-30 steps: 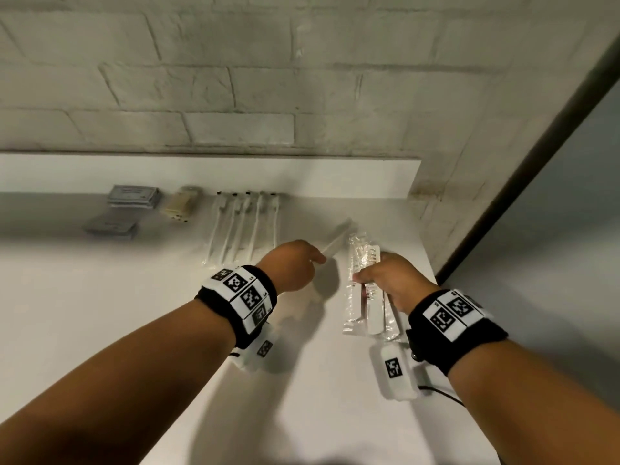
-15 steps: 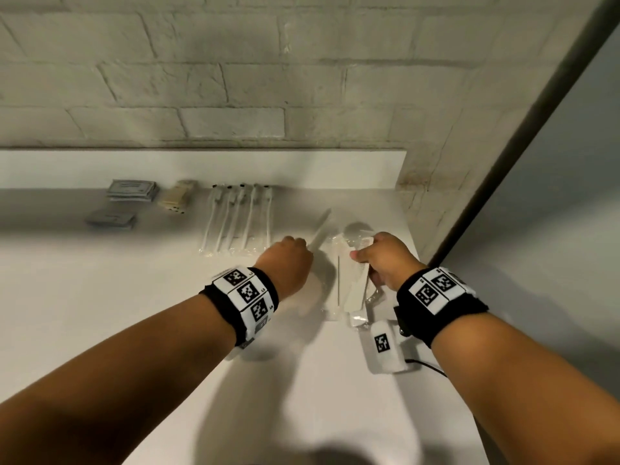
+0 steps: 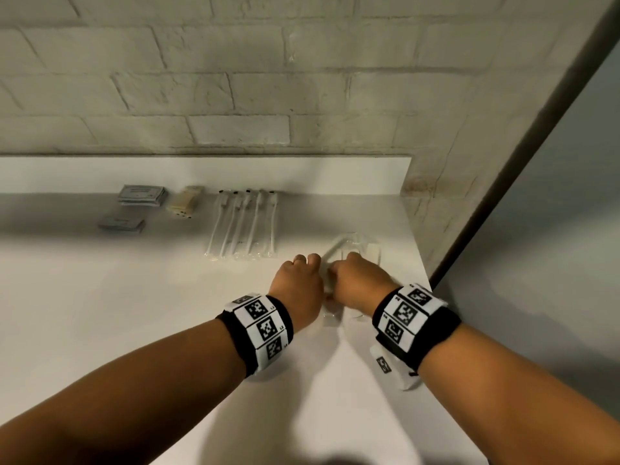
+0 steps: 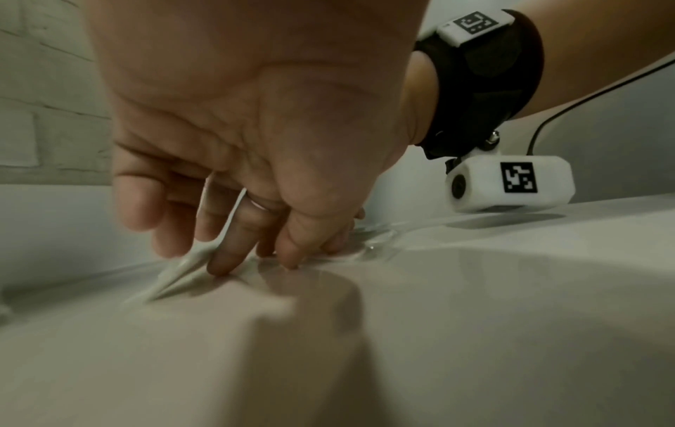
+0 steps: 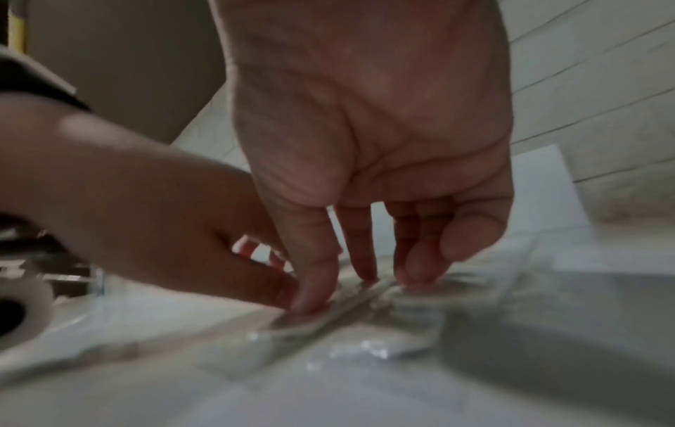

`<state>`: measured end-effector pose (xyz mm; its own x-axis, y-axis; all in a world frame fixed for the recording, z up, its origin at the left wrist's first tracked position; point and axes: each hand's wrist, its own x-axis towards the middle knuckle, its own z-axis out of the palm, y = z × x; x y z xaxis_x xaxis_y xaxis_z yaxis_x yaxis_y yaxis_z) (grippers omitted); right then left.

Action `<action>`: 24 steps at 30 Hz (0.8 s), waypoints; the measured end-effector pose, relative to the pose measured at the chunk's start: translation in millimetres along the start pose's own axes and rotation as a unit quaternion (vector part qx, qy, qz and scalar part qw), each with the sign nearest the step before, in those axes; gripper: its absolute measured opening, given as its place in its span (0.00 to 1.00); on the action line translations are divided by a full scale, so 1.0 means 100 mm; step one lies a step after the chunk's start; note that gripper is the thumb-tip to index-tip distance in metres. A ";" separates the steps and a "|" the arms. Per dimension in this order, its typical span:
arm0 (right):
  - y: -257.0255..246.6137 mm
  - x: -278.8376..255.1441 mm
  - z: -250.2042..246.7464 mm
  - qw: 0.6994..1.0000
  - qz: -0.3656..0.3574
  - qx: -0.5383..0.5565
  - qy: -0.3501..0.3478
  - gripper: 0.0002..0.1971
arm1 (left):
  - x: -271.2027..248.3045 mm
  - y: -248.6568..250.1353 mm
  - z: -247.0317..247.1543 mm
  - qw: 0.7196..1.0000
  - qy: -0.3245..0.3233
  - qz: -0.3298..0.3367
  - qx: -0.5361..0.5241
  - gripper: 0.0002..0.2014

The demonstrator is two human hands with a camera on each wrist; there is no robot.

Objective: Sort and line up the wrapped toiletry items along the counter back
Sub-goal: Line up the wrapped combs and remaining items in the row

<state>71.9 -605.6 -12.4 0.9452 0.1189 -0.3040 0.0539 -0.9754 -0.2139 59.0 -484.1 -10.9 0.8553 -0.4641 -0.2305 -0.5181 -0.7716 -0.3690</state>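
The left hand (image 3: 298,286) and right hand (image 3: 360,285) have closed together since a second ago, now touching. Both sets of fingers (image 4: 226,254) press down, spread, on the wrapped combs (image 3: 355,246) lying on the table (image 3: 134,297), nearer the back.

Five wrapped toothbrushes (image 3: 242,226) — two hands (image 3: 298,283).

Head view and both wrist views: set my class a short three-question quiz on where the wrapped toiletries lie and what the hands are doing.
1. True or false: the wrapped toothbrushes lie in a row by the counter back.
2. Which lies nearer the brick wall: A, the upper grey packet stack; B, the lower grey packet?
3. Fill in: the left hand and right hand press on clear-wrapped ____.

Key: 1 true; 2 A; 3 combs.
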 end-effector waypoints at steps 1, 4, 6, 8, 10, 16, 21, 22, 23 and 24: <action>0.00 0.01 0.03 0.999 -0.010 -0.033 -0.014 0.19 | 0.00 0.01 0.00 1.000 -0.003 0.005 0.010 0.19; 0.00 0.05 0.03 0.991 -0.039 -0.128 -0.008 0.20 | 0.02 0.02 0.02 1.000 -0.002 -0.005 0.004 0.20; 0.00 0.08 0.01 0.983 -0.054 -0.174 0.007 0.22 | 0.03 0.03 0.06 1.000 0.004 -0.020 -0.021 0.23; -0.02 0.11 0.01 0.980 -0.064 -0.189 0.011 0.25 | 0.05 0.02 0.09 0.998 -0.002 -0.029 -0.052 0.27; -0.04 0.13 0.01 0.978 -0.066 -0.197 0.003 0.24 | 0.09 0.01 0.12 0.990 -0.018 -0.054 -0.126 0.26; -0.10 0.35 -0.13 0.977 -0.009 -0.213 -0.034 0.22 | 0.29 -0.09 0.14 0.952 -0.032 -0.130 -0.276 0.23; -0.01 0.67 -0.25 0.983 0.006 -0.181 -0.041 0.33 | 0.52 -0.16 0.16 0.967 -0.024 -0.114 -0.228 0.26; 0.02 0.75 -0.25 0.985 0.006 -0.166 -0.045 0.35 | 0.57 -0.18 0.16 0.967 -0.023 -0.116 -0.224 0.26; 0.05 0.82 -0.27 0.987 0.004 -0.153 -0.048 0.36 | 0.61 -0.20 0.16 0.968 -0.023 -0.116 -0.222 0.26; 0.06 0.88 -0.29 0.988 -0.001 -0.145 -0.051 0.36 | 0.66 -0.22 0.15 0.968 -0.027 -0.116 -0.223 0.27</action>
<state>164.6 -606.6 -13.8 0.9082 0.1243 -0.3997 0.1594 -0.9856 0.0556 127.2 -491.1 -31.1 0.9403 -0.2420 -0.2392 -0.2480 -0.9687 0.0051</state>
